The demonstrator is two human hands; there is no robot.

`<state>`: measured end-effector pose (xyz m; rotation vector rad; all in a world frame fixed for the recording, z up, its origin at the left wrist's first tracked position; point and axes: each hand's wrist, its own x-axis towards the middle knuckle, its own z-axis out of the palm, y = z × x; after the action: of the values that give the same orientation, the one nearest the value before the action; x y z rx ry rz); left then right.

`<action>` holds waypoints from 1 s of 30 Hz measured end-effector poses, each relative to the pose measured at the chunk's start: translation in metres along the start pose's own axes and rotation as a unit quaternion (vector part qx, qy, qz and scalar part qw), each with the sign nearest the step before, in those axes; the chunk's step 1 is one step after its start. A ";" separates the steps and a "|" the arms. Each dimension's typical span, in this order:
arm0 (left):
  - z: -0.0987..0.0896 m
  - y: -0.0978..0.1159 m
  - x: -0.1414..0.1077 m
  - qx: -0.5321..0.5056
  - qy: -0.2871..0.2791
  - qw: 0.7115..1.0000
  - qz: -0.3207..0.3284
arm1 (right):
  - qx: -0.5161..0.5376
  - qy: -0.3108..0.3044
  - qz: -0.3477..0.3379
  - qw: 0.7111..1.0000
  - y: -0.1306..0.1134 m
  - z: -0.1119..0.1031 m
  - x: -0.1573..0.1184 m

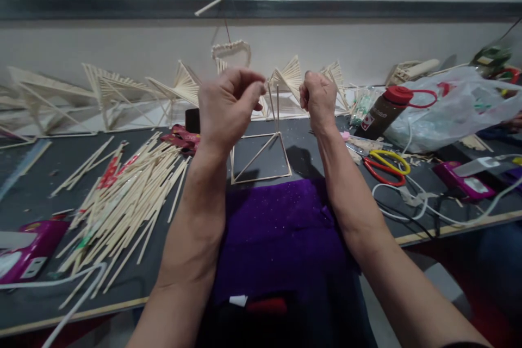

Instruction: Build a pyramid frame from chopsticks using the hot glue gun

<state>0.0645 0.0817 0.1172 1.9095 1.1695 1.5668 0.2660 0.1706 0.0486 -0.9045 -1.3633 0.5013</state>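
Observation:
Both my hands are raised above a small wooden stick frame (261, 178). The frame has a rectangular base with a diagonal stick across it. Thin upright sticks (278, 109) rise from its far right corner, between my hands. My left hand (230, 111) is curled, thumb and forefinger drawn together near the uprights; whatever they pinch is too small to make out. Closed like a fist, my right hand (320, 99) is just right of the uprights, and its fingers hide anything inside. A purple cloth (281, 223) lies at the table's front edge, below the frame.
Many loose wooden sticks (130, 206) are piled left. Twisted stick models (179, 84) line the wall. On the right are a bottle (379, 114), a plastic bag (444, 109), scissors (385, 166), white cords and a purple device (465, 182). Another purple device (35, 250) sits far left.

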 end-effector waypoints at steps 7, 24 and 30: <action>-0.003 -0.017 -0.014 0.014 -0.102 0.993 -0.061 | 0.084 0.029 0.038 0.995 -0.019 -0.001 -0.003; -0.012 -0.011 -0.016 0.009 -0.172 0.979 -0.113 | 0.011 -0.013 0.041 0.999 -0.001 0.005 -0.007; -0.007 -0.009 -0.018 -0.014 -0.195 0.974 -0.114 | -0.037 -0.055 -0.029 0.997 0.008 0.013 -0.005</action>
<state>0.0539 0.0710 0.1015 1.8756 1.1352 1.0236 0.2543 0.1748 0.0392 -0.9054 -1.5115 0.4652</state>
